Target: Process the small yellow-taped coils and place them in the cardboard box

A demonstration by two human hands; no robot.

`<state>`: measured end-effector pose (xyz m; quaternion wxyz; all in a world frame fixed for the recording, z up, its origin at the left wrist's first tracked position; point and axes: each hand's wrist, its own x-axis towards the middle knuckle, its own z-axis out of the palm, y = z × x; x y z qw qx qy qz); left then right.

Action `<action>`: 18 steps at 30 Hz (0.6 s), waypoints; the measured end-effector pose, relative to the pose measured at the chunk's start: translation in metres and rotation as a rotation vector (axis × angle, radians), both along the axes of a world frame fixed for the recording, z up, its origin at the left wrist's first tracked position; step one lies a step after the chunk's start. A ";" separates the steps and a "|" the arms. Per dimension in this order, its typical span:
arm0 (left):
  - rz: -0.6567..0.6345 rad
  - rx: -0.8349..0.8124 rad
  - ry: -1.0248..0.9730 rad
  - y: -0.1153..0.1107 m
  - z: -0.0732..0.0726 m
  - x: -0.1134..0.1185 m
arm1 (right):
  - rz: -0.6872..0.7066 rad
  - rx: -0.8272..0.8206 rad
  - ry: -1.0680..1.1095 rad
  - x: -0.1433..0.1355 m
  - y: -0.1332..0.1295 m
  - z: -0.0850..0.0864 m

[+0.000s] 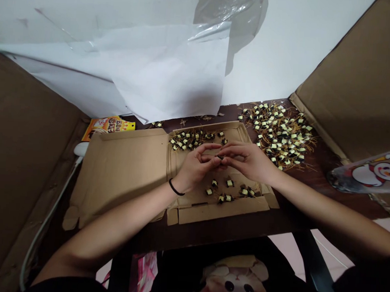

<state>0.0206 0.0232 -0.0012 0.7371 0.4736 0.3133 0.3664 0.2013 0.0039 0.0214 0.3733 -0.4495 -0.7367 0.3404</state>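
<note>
My left hand and my right hand meet over an open cardboard box. Between their pinched fingertips is a small dark coil component, mostly covered by the fingers. Similar coils, black with pale yellow wrapping and thin copper-coloured wires, lie in the box. One cluster of coils sits along the far side, behind my left hand. Several loose coils are scattered at the near side, below both hands.
A large heap of coils lies on the dark table right of the box. The box's lid is folded out left. A yellow packet, a white cable and a plastic cup stand around; cardboard panels flank both sides.
</note>
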 end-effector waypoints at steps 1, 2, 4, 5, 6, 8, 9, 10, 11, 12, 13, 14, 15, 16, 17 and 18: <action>0.000 0.002 0.004 0.000 0.000 0.000 | -0.002 0.013 -0.011 0.000 0.000 0.000; -0.001 0.003 0.010 0.000 0.001 0.000 | 0.001 0.021 -0.020 0.000 0.000 0.001; -0.001 0.001 0.026 -0.001 0.001 0.000 | 0.014 0.005 -0.036 0.002 0.002 0.002; 0.000 -0.001 0.032 -0.001 0.002 0.000 | 0.024 -0.021 -0.040 0.004 0.003 0.003; 0.002 -0.002 0.033 -0.001 0.002 0.000 | 0.036 -0.053 -0.044 0.006 0.004 0.004; 0.014 -0.002 0.016 -0.001 0.001 0.001 | 0.064 -0.122 -0.050 0.012 0.007 0.008; 0.025 -0.002 0.002 -0.001 0.001 0.001 | 0.077 -0.146 -0.055 0.014 0.009 0.009; 0.033 -0.004 -0.012 0.000 0.001 0.001 | 0.086 -0.166 -0.057 0.016 0.010 0.011; 0.038 -0.005 -0.023 0.000 0.001 0.001 | 0.100 -0.189 -0.061 0.017 0.010 0.012; 0.038 -0.006 -0.027 0.000 0.001 0.001 | 0.105 -0.200 -0.059 0.017 0.010 0.013; 0.031 -0.007 -0.025 0.000 0.001 0.001 | 0.111 -0.203 -0.055 0.016 0.010 0.013; 0.022 -0.007 -0.019 0.000 0.001 0.001 | 0.117 -0.195 -0.051 0.015 0.009 0.012; 0.013 -0.009 -0.013 0.000 0.001 0.000 | 0.119 -0.177 -0.046 0.014 0.008 0.011; 0.004 -0.012 -0.009 0.000 0.001 0.000 | 0.120 -0.152 -0.044 0.012 0.008 0.010; -0.002 -0.019 -0.011 0.000 0.001 0.000 | 0.118 -0.126 -0.045 0.011 0.007 0.009; -0.006 -0.033 -0.018 0.000 0.002 0.000 | 0.112 -0.100 -0.047 0.010 0.006 0.007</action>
